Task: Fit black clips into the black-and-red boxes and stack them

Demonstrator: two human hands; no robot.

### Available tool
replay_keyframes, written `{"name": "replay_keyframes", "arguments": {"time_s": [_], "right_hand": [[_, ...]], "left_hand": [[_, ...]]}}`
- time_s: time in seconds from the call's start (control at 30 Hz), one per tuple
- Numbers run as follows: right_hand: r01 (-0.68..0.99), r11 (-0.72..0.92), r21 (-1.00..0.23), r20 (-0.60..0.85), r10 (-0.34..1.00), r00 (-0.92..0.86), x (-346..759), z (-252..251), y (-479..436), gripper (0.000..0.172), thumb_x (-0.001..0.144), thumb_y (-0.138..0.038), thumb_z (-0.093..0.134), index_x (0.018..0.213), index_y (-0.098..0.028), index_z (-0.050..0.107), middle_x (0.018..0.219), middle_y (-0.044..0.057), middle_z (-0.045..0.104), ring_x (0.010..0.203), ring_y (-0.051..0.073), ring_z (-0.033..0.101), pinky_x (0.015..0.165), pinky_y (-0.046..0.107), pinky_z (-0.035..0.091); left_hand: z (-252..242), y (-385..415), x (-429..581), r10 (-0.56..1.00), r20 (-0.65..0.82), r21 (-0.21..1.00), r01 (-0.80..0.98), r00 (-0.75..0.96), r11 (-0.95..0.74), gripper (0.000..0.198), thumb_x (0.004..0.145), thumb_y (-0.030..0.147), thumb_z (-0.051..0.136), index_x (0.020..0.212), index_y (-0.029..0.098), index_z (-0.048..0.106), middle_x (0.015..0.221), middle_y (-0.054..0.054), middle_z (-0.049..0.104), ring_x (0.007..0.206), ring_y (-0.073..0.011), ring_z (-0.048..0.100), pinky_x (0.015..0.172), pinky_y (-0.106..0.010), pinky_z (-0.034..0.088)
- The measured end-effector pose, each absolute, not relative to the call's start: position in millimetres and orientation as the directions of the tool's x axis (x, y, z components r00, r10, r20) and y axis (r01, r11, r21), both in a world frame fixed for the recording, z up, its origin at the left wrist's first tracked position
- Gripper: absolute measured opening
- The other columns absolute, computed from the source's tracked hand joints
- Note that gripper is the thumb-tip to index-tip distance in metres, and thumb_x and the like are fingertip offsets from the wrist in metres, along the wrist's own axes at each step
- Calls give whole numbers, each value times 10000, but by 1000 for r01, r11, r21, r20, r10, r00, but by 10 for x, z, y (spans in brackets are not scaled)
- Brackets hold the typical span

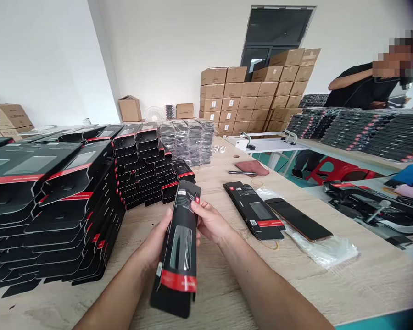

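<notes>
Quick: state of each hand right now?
Left hand: closed on the black box, holding its left side.
Right hand: closed on the same box, holding its right side.

Held box [181, 243], ctr of frame: blk w/ red band nr btm end, sm. red logo nr top, white print. Flat box [249, 206], R of ctr: blk, red stripe, greyish window. Stacked boxes [51, 206], L: blk w/ red bands. Tbl [330, 293]: pale wood grain. Cloth [256, 167]: dull reddish-brn. Cartons [239, 103], upper ctr: brn, few white labels.
</notes>
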State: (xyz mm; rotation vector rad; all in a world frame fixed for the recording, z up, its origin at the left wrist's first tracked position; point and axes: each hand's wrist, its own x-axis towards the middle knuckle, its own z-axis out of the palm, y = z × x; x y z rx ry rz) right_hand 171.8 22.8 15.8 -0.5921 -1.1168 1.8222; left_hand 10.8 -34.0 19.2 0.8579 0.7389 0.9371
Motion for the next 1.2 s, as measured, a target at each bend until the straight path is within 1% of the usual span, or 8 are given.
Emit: {"name": "replay_keyframes", "arguments": {"time_s": [0.07, 0.17, 0.43, 0.6, 0.8, 0.93, 1.1, 1.2], "right_hand": [[-462, -84, -883, 84, 940, -331, 1679, 159, 273, 332, 652, -394, 787, 886, -180, 689, 710, 6, 696, 628, 145, 622, 703, 303, 488], [-400, -13, -916, 105, 957, -270, 1672, 179, 282, 344, 663, -395, 777, 916, -175, 700, 848, 36, 724, 795, 179, 645, 813, 332, 478], [-179, -153, -972, 1, 756, -654, 1607, 178, 21, 376, 697, -436, 740, 947, -163, 670, 877, 41, 703, 823, 189, 645, 777, 340, 501], [-5, -32, -999, -26, 868, -497, 1652, 116, 134, 458, 747, -494, 678, 1089, -201, 596, 802, 18, 649, 640, 132, 585, 498, 222, 418], [-96, 12, -995, 44, 942, -331, 1713, 77, 281, 754, 730, -424, 714, 1362, -258, 339, 815, -17, 577, 634, 113, 544, 501, 226, 414], [-133, -13, -991, 35, 936, -351, 1687, 107, 255, 613, 721, -388, 706, 1270, -250, 469, 765, -23, 580, 609, 114, 533, 524, 242, 414], [-215, -115, -970, -29, 929, -369, 1582, 58, 227, 227, 699, -316, 657, 898, -237, 581, 658, -42, 567, 540, 117, 520, 502, 243, 411], [-250, -140, -958, -54, 946, -321, 1573, 49, 241, 196, 746, -404, 607, 821, -226, 577, 628, -32, 575, 515, 124, 516, 470, 243, 395]], "left_hand": [[231, -321, 70, 981, -76, 989, -116, 176, 97, 573, 824, 649, 435, 862, 138, 692, 787, -74, 698, 739, -206, 628, 678, -292, 475], [249, -275, 9, 985, 17, 996, 81, 173, -32, 411, 790, 538, 580, 701, 146, 669, 655, -23, 664, 586, -163, 573, 561, -259, 431], [250, -168, -101, 990, -111, 929, -364, -91, 71, 327, 734, 395, 680, 937, 138, 692, 696, -46, 708, 537, -169, 617, 524, -277, 486], [205, -123, -140, 991, -30, 985, -173, -127, 7, 347, 732, 400, 693, 955, 134, 699, 768, -60, 722, 674, -195, 663, 621, -289, 520], [186, -143, -58, 995, 19, 1000, -23, -100, -21, 700, 699, 371, 739, 1323, 224, 459, 789, -19, 701, 677, -180, 656, 625, -284, 513], [145, -131, -22, 996, 61, 994, -84, -65, -66, 592, 734, 387, 700, 1269, 241, 494, 842, -21, 680, 699, -171, 635, 622, -268, 489], [123, -113, 1, 980, 170, 978, -107, -105, -181, 262, 782, 389, 638, 965, 203, 617, 838, -11, 649, 756, -156, 583, 677, -239, 446], [176, -151, -9, 986, 164, 975, -143, -37, -167, 254, 774, 389, 640, 940, 197, 623, 851, -8, 639, 749, -155, 568, 679, -238, 434]]}}
